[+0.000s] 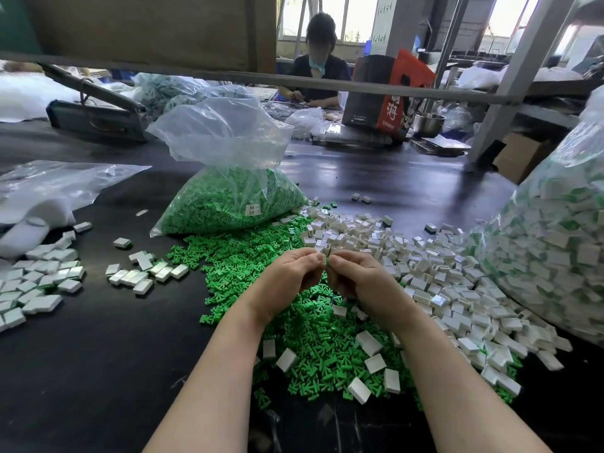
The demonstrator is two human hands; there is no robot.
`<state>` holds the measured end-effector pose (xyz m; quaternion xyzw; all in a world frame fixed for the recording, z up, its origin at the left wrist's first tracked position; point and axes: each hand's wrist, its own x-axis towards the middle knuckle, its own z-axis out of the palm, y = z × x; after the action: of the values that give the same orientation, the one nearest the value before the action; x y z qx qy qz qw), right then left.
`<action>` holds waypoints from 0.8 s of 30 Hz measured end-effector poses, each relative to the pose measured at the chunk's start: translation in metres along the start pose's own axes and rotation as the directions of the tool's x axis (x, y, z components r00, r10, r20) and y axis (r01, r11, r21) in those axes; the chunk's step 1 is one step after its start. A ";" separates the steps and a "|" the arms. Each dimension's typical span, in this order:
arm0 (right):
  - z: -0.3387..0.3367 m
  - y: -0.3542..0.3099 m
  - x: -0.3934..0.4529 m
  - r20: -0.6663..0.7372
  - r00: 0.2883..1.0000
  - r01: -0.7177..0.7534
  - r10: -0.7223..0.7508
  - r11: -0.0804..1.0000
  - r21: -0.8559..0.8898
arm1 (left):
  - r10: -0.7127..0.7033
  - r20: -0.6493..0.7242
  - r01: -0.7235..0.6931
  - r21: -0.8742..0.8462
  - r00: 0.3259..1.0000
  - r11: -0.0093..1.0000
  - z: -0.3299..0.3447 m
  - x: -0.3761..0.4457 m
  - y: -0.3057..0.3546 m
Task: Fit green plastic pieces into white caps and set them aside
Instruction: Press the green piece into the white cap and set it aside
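Note:
My left hand (pixel 287 279) and my right hand (pixel 356 276) meet fingertip to fingertip above a heap of loose green plastic pieces (pixel 310 341). Between the fingertips I pinch a small piece (pixel 324 259), green and white, mostly hidden by my fingers. A heap of loose white caps (pixel 434 273) spreads to the right of my hands. Finished white caps with green inside lie in groups on the left (pixel 143 273) and far left (pixel 36 282).
A clear bag of green pieces (pixel 228 197) stands behind the heap. A large clear bag of finished caps (pixel 552 243) fills the right side. Crumpled plastic (pixel 49 188) lies at the left. Another person sits across the black table (pixel 98 338), beyond a metal bar.

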<state>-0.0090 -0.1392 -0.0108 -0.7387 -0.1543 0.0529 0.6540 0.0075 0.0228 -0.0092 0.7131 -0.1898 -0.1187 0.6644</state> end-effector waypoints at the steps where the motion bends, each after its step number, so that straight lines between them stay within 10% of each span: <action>1: 0.000 0.000 0.000 0.012 1.000 -0.013 0.013 1.000 0.013 | -0.004 0.010 0.004 -0.002 1.000 1.000 0.000 0.000 -0.001; 24: -0.004 -0.008 -0.004 0.081 0.995 -0.029 0.050 0.971 -0.239 | -0.042 0.099 0.031 0.107 0.994 0.994 -0.006 0.001 -0.010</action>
<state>-0.0123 -0.1436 -0.0031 -0.8116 -0.1729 0.0791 0.5525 0.0120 0.0281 -0.0181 0.7434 -0.2162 -0.1567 0.6132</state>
